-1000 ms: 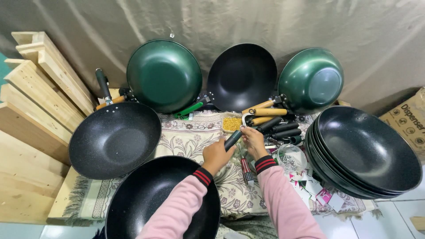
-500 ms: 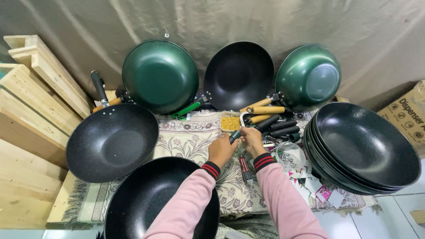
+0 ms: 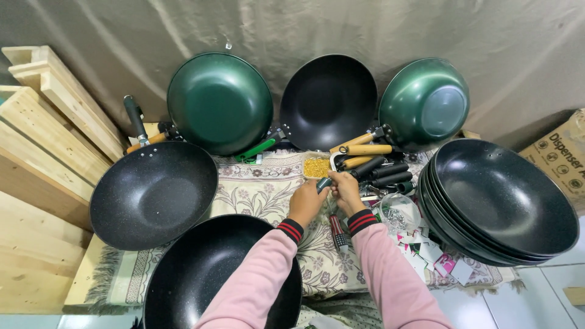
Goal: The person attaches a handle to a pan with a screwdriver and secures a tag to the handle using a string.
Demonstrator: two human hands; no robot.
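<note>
Bright, even, sharp; wide-angle edge curvature

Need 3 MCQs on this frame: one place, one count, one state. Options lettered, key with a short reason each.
1. Where is the small tray of yellow bits?
A. just beyond the hands
B. inside a wok
C. on the wooden planks

2. How many green woks lean against the backdrop?
A. one
B. two
C. four

3. How are the hands occupied?
A. both hang free
B. both meet on one dark handle
C. each lifts a wok

Key: 1 A, it sits on the patterned cloth past the fingers. 2 B, left green wok and right green wok. 3 B, left hand and right hand close on the dark handle.
</note>
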